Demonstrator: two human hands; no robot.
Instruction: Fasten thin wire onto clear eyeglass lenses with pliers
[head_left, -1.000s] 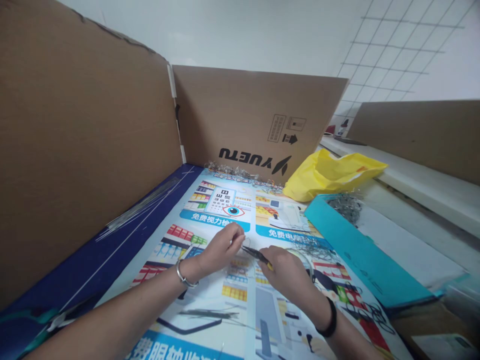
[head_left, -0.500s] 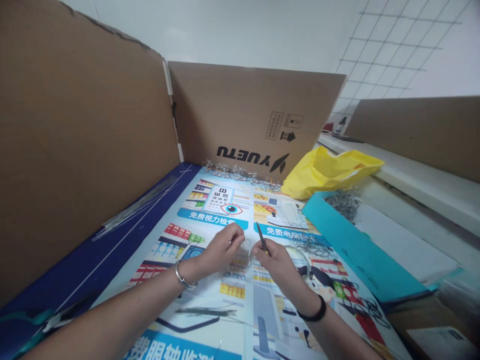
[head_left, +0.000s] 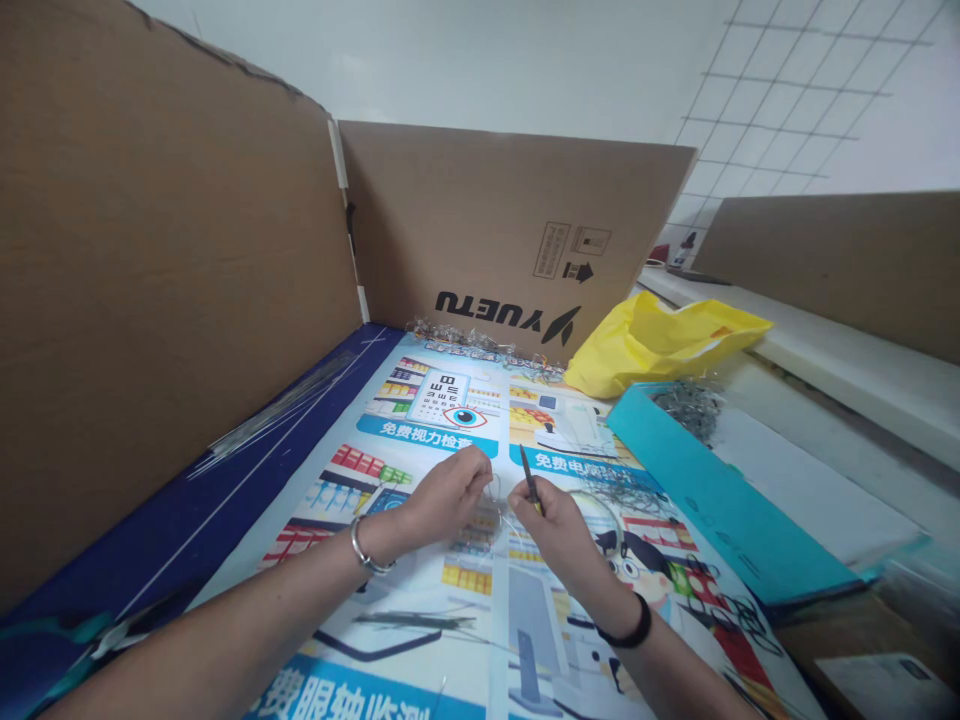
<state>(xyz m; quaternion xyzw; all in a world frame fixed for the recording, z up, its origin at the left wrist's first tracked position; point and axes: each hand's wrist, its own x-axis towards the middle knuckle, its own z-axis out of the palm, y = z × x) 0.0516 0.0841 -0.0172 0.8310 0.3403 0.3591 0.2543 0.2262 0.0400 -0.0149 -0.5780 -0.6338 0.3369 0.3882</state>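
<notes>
My left hand, with a silver bangle at the wrist, is closed in a pinch on a thin bent wire over the middle of the poster. Just to its right, my right hand has its fingers closed round a dark pointed tool, whose tip points up and away. Its thumb and fingertip are close to the wire; whether they touch it is too small to tell. A bundle of thin wires lies on the poster below my hands.
Cardboard panels stand at the left and back. A yellow bag and a turquoise box holding a wire tangle are at the right. Long wires lie at the left; scissors rest at the lower left.
My right hand has shifted slightly right and up with the pointed tool, widening the gap between my hands. My left hand stays nearly in place, and the wire between them has tilted.
</notes>
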